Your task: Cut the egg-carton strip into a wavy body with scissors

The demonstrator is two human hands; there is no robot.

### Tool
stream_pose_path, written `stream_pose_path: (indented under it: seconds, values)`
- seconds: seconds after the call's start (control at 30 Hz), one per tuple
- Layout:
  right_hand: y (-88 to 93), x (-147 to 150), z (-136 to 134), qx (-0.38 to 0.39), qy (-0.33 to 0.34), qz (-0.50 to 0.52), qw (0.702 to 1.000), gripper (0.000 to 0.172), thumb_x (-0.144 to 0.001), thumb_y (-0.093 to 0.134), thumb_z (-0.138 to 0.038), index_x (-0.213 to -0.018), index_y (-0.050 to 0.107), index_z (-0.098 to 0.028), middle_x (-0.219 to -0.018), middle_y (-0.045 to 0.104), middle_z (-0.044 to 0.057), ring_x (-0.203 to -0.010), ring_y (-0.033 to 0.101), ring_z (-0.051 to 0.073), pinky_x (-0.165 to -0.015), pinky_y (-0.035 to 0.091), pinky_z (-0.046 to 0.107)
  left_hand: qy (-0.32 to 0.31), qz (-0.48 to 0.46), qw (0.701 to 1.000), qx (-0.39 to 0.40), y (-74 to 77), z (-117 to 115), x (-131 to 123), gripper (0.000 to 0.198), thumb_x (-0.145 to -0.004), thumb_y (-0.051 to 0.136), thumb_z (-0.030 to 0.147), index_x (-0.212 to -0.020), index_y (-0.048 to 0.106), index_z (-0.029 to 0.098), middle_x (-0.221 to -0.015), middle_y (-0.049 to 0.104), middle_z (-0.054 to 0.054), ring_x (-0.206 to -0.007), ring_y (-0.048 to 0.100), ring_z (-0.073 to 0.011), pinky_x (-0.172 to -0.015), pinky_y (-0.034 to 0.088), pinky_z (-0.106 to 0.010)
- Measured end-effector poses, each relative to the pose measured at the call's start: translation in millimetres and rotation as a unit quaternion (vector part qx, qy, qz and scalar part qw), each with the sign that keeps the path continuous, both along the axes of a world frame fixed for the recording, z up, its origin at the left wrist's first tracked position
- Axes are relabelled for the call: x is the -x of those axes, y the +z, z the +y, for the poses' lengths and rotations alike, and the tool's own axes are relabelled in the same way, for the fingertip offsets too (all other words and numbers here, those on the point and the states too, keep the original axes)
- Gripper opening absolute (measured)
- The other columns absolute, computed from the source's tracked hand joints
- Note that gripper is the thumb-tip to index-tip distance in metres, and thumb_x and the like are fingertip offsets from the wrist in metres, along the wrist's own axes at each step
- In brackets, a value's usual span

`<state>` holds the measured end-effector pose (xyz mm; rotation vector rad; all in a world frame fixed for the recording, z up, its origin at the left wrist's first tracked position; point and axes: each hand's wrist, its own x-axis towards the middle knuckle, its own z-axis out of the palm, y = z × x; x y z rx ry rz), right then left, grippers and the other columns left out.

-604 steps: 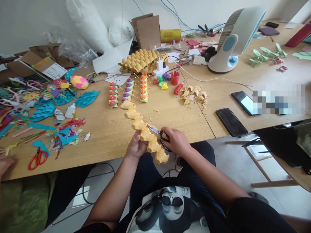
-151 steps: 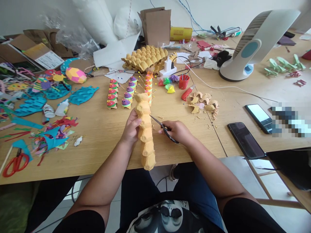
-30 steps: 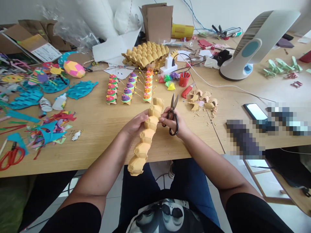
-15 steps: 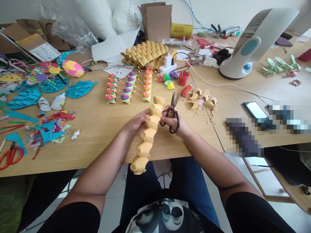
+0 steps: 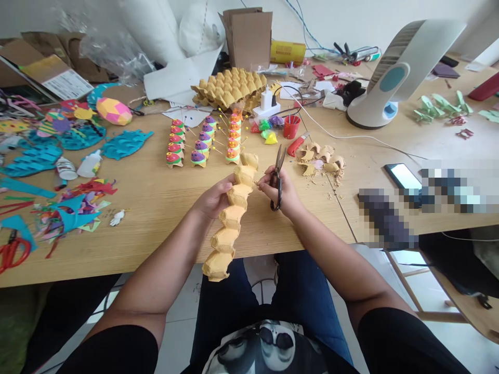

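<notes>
well, my left hand [image 5: 212, 200] is closed around the upper part of a yellow egg carton strip [image 5: 230, 221]. the strip stands tilted: its top is above the wooden table [image 5: 163, 208], and its lower end hangs down past the table edge, over my lap. my right hand [image 5: 278, 189] holds black scissors [image 5: 277, 174] by the handles. the blades point up and away from me and are almost together, and my fingertips are just beside the top of the strip.

behind my hands, on the table, there are three rows of painted carton figures [image 5: 202, 143] with pins in them. further back lies a stack of plain egg trays [image 5: 228, 91]. to the right of the scissors is a small heap of carton scraps [image 5: 319, 158], and near it a red cup [image 5: 291, 126]. a phone [image 5: 403, 176] with a lit screen lies further right. a white and blue fan [image 5: 393, 78] stands on the far right side.

on the left side i see blue paper shapes [image 5: 125, 144], two glue bottles [image 5: 89, 163] and red scissors [image 5: 11, 249] at the edge. a cardboard box [image 5: 247, 36] stands against the white wall [image 5: 351, 15].
</notes>
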<state>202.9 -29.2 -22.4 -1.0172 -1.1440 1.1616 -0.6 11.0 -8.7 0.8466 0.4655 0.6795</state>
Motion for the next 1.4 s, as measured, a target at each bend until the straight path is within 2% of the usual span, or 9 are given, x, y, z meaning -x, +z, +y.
stream_pose_path:
  seconds: [0.07, 0.23, 0.43, 0.57, 0.7, 0.83, 1.0, 1.23, 1.4]
  values:
    - [-1.5, -3, 0, -0.007, -0.015, -0.048, 0.999, 0.042, -0.075, 0.072, -0.040, -0.104, 0.044, -0.026, -0.080, 0.061, -0.004, -0.069, 0.055, 0.013, -0.067, 0.043, 0.029, 0.001, 0.004, 1.000, 0.001, 2.1, -1, 0, 0.044, -0.070, 0.078, 0.036, -0.111, 0.069, 0.022, -0.083, 0.067, -0.002, -0.063, 0.063, -0.0140, -0.054, 0.049, -0.024]
    - [-5.0, -8, 1, -0.025, -0.037, -0.160, 0.986, 0.039, -0.080, 0.071, -0.043, -0.104, 0.047, -0.025, -0.077, 0.056, -0.005, -0.068, 0.052, 0.013, -0.068, 0.042, 0.029, 0.025, 0.013, 0.999, 0.030, 5.3, -1, 0, 0.054, -0.074, 0.076, 0.037, -0.126, 0.064, 0.027, -0.084, 0.066, -0.001, -0.062, 0.064, -0.0143, -0.053, 0.049, -0.024]
    - [2.1, -9, -4, -0.036, -0.039, -0.285, 0.957, 0.036, -0.086, 0.068, -0.044, -0.112, 0.052, -0.024, -0.080, 0.059, -0.002, -0.072, 0.054, 0.016, -0.071, 0.042, 0.029, 0.048, 0.010, 0.999, 0.010, 6.0, 1, 2, 0.043, -0.070, 0.073, 0.036, -0.111, 0.069, 0.024, -0.084, 0.065, -0.003, -0.064, 0.061, -0.0157, -0.054, 0.048, -0.025]
    - [6.6, -5, -9, -0.106, -0.030, -0.359, 0.927, 0.036, -0.087, 0.066, -0.037, -0.118, 0.053, -0.022, -0.097, 0.065, 0.006, -0.087, 0.060, 0.022, -0.081, 0.046, 0.034, 0.053, -0.004, 0.998, 0.020, 5.8, 2, 3, 0.046, -0.068, 0.069, 0.037, -0.112, 0.068, 0.024, -0.078, 0.060, -0.003, -0.065, 0.060, -0.0173, -0.054, 0.047, -0.026]
    - [4.1, -3, -12, -0.172, -0.034, -0.423, 0.889, 0.038, -0.088, 0.065, -0.032, -0.122, 0.054, -0.021, -0.113, 0.066, 0.013, -0.104, 0.060, 0.028, -0.091, 0.047, 0.040, 0.059, -0.035, 0.997, 0.018, 3.8, 2, 2, 0.053, -0.068, 0.068, 0.038, -0.119, 0.065, 0.025, -0.079, 0.060, -0.003, -0.068, 0.062, -0.0198, -0.058, 0.050, -0.029]
    - [2.2, -3, -11, -0.191, -0.038, -0.452, 0.871, 0.041, -0.087, 0.066, -0.027, -0.126, 0.054, -0.020, -0.115, 0.067, 0.015, -0.107, 0.060, 0.029, -0.092, 0.047, 0.041, 0.047, -0.036, 0.998, 0.008, 0.6, 2, 2, 0.060, -0.067, 0.067, 0.039, -0.125, 0.063, 0.024, -0.085, 0.064, -0.005, -0.076, 0.066, -0.0235, -0.060, 0.051, -0.030]
    - [5.2, -1, -13, -0.180, -0.037, -0.457, 0.870, 0.042, -0.084, 0.070, -0.027, -0.124, 0.056, -0.022, -0.107, 0.068, 0.010, -0.098, 0.062, 0.026, -0.085, 0.048, 0.036, 0.046, -0.019, 0.999, 0.000, -0.9, 2, 1, 0.059, -0.065, 0.067, 0.041, -0.120, 0.064, 0.019, -0.082, 0.065, -0.006, -0.070, 0.063, -0.0221, -0.057, 0.050, -0.030]
    - [7.5, -1, -15, -0.161, -0.025, -0.455, 0.876, 0.041, -0.084, 0.073, -0.028, -0.122, 0.058, -0.023, -0.100, 0.071, 0.005, -0.082, 0.063, 0.019, -0.071, 0.043, 0.029, 0.062, -0.024, 0.998, -0.007, -2.5, 0, -4, 0.041, -0.063, 0.064, 0.037, -0.098, 0.064, 0.015, -0.080, 0.064, -0.008, -0.073, 0.063, -0.0236, -0.064, 0.050, -0.033]
    - [8.2, -3, -15, -0.153, -0.017, -0.469, 0.870, 0.039, -0.085, 0.072, -0.028, -0.121, 0.061, -0.024, -0.099, 0.071, 0.004, -0.077, 0.061, 0.017, -0.067, 0.039, 0.027, 0.066, -0.025, 0.997, 0.006, -1.5, -1, -5, 0.047, -0.061, 0.063, 0.034, -0.105, 0.064, 0.017, -0.080, 0.063, -0.007, -0.078, 0.064, -0.0254, -0.067, 0.049, -0.034]
